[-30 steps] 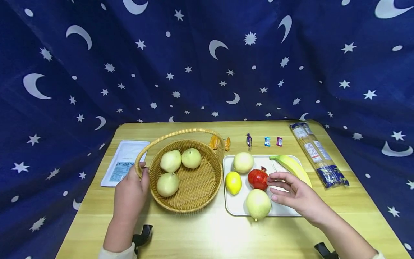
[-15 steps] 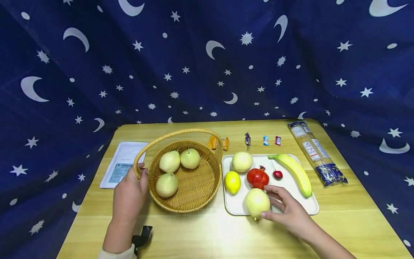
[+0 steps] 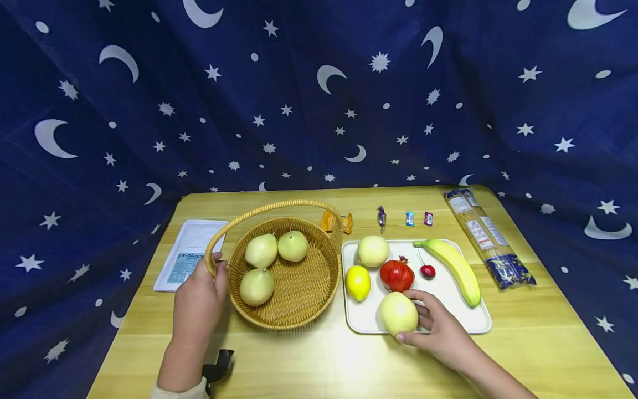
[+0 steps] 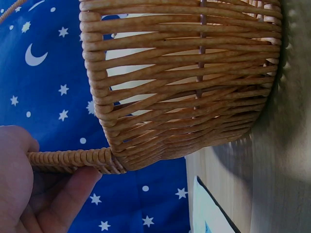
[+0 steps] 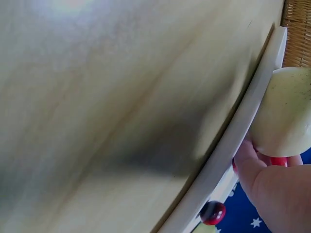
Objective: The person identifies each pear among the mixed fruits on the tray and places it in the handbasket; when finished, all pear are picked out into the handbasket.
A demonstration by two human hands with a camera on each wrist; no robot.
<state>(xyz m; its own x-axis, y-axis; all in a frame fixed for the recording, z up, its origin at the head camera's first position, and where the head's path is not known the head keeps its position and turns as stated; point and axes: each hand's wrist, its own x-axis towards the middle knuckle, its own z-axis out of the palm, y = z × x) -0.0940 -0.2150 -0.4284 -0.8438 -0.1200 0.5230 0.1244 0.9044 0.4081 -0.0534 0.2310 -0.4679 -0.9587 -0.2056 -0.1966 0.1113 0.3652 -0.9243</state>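
Observation:
My left hand (image 3: 198, 296) grips the handle (image 3: 269, 209) of a round wicker basket (image 3: 301, 291); the left wrist view shows fingers and thumb around the handle's lower end (image 4: 73, 158). Inside the basket, on its left and back, lie three pale green pears (image 3: 257, 286). A white rectangular tray (image 3: 448, 318) stands to the right. At its front edge, my right hand (image 3: 438, 330) holds a round yellow-green pear (image 3: 397, 314), thumb in front and fingers behind. Beside that pear on the tray are a pomegranate (image 3: 396, 275), a lemon (image 3: 358, 282) and another pear (image 3: 373, 251).
A cherry (image 3: 427, 272) and a banana (image 3: 453, 266) lie at the tray's right. Small wrapped candies (image 3: 381, 217) line the back of the table. A noodle packet (image 3: 485, 235) lies far right, and a white coffee pouch (image 3: 186, 257) sits left of the basket.
My right hand has moved left and down from above the tray onto the front pear and now grasps it, uncovering the cherry. The left hand stays on the basket handle.

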